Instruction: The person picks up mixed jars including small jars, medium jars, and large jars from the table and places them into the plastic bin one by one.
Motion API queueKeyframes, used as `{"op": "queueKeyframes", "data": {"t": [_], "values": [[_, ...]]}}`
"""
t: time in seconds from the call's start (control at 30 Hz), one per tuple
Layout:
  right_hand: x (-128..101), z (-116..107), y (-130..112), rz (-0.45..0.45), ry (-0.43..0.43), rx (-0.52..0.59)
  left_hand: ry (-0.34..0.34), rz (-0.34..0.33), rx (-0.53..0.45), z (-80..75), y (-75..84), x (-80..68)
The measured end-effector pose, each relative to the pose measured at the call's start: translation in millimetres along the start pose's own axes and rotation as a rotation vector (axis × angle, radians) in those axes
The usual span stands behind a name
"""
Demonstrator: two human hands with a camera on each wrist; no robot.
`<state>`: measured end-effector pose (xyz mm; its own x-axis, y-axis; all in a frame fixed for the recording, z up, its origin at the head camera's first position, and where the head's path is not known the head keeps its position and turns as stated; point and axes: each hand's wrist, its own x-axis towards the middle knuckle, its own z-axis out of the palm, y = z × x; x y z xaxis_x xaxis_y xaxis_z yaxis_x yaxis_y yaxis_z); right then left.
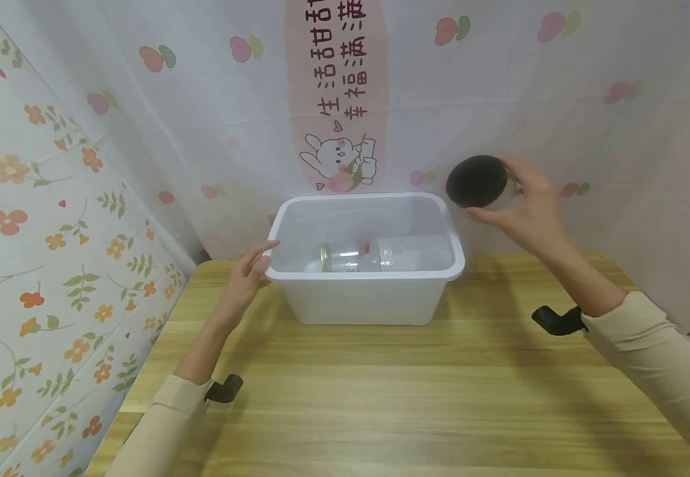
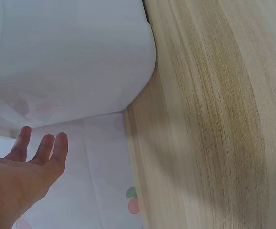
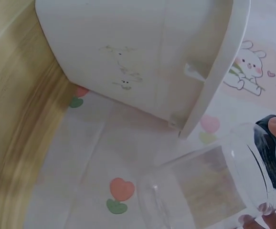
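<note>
My right hand, raised to the right of a white plastic bin, holds a clear jar by its black lid end. In the head view mainly the round black lid shows; the right wrist view shows the transparent body tilted, its label-like panel see-through or reflecting. My left hand touches the bin's left rim with fairly straight fingers; in the left wrist view three fingers spread beside the bin's wall. Inside the bin lie a clear jar with a gold lid and another clear container.
The bin stands on a wooden table near its back edge. A printed curtain hangs behind, and a floral cloth covers the left side. Black wrist mounts stick out from both sleeves.
</note>
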<state>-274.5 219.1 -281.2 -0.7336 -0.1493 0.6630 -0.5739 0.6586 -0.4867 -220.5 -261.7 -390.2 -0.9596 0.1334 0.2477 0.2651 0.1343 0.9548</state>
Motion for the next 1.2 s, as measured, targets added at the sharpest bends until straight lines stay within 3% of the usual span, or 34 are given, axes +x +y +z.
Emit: {"op": "queueKeyframes", "data": {"t": [0.9,1.2], "values": [[29.3,3.1,-39.6,-0.01,-0.045,0.007,-0.003,-0.012,-0.003,-0.5,0.3,-0.8],[33.3,7.9,-49.0,-0.065,-0.034,0.023,0.001,-0.023,-0.005,-0.2,-0.5,-0.5]]}}
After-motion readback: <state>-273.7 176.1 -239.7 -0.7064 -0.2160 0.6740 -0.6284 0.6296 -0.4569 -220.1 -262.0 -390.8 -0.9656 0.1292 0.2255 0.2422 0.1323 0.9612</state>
